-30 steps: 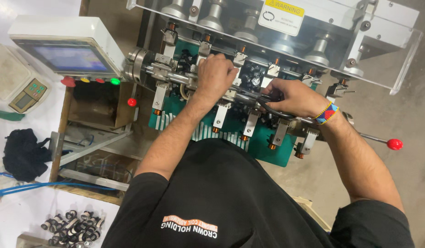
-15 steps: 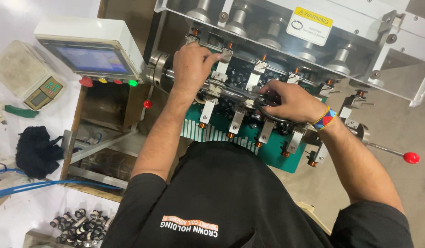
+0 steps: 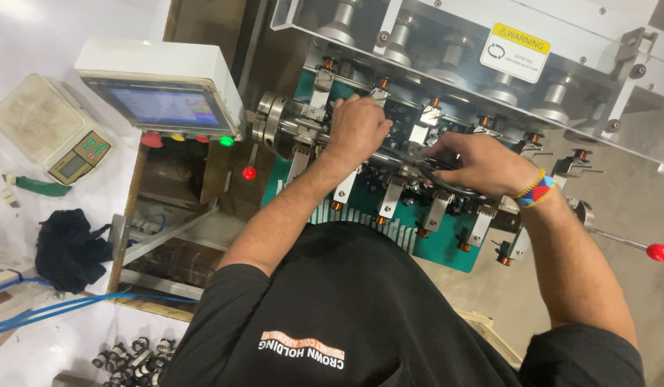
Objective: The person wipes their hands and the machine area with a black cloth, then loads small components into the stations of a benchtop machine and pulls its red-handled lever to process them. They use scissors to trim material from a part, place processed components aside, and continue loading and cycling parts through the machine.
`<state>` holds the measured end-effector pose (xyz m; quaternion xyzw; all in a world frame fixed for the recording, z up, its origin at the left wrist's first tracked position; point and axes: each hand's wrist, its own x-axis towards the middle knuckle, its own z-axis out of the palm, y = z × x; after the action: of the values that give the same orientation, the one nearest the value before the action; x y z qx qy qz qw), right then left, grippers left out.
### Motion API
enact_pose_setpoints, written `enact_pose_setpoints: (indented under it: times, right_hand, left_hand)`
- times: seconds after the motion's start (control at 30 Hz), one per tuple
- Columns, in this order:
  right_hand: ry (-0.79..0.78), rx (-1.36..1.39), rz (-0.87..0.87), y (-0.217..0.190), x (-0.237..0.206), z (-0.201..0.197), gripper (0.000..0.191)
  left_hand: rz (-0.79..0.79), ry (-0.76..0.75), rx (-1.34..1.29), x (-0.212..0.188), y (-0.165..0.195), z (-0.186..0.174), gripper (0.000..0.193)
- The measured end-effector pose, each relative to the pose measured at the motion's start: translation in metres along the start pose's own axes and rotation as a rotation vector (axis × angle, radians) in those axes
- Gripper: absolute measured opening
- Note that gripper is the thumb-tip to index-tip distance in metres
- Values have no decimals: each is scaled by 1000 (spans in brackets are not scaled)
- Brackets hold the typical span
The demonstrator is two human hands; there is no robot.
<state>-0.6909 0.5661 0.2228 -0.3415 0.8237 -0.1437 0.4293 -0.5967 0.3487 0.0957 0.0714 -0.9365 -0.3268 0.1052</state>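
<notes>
Right, the winding machine [image 3: 447,244] with its green base fills my view, and a steel shaft [image 3: 389,154] runs across it. My left hand [image 3: 357,129] curls shut over the shaft; my right hand [image 3: 482,163] pinches black-handled pliers [image 3: 447,183] just beside it.

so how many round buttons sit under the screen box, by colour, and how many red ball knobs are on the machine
red buttons: 2
yellow button: 1
green button: 1
red ball knobs: 2, the other at the machine's left end
total: 6
</notes>
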Motion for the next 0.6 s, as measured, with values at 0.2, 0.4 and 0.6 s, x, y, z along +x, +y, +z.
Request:
enact_pose_setpoints:
  times: [0.2, 0.4, 0.6]
  right_hand:
    - [101, 16, -116, -25, -4, 0, 55]
    - [116, 108, -139, -63, 55, 33, 56]
    - [98, 15, -129, -89, 86, 37, 50]
  left_hand:
    - [63, -62, -138, 16, -28, -30, 36]
    - [-145, 188, 37, 6, -94, -108, 32]
    - [-108, 90, -1, -1, -94, -102, 21]
